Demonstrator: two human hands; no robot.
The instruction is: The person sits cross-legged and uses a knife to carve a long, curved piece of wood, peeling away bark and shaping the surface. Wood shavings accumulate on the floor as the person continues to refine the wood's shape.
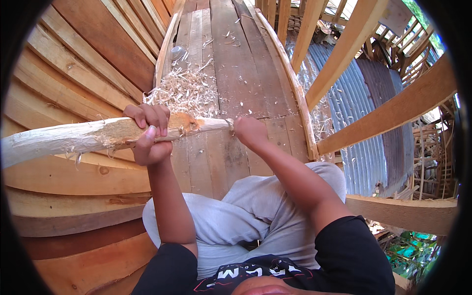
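Note:
A long, peeled wooden pole (64, 138) runs across in front of me from the left edge, pale with a browner patch near its right end. My left hand (153, 133) is closed round it, fingers over the top and thumb on the near side. At the pole's narrow right end, my right hand (251, 132) is closed in a fist. A small dark bit shows where that fist meets the wood; what the fist grips is hidden. Thin slivers hang from the pole's underside.
Curled wood shavings (189, 93) lie heaped on the plank floor (241, 73) beyond the pole, near a small clear cup (178, 52). A board wall (83, 182) rises close on my left. Wooden railing (388, 110) stands on the right, with corrugated metal sheets (361, 157) below it.

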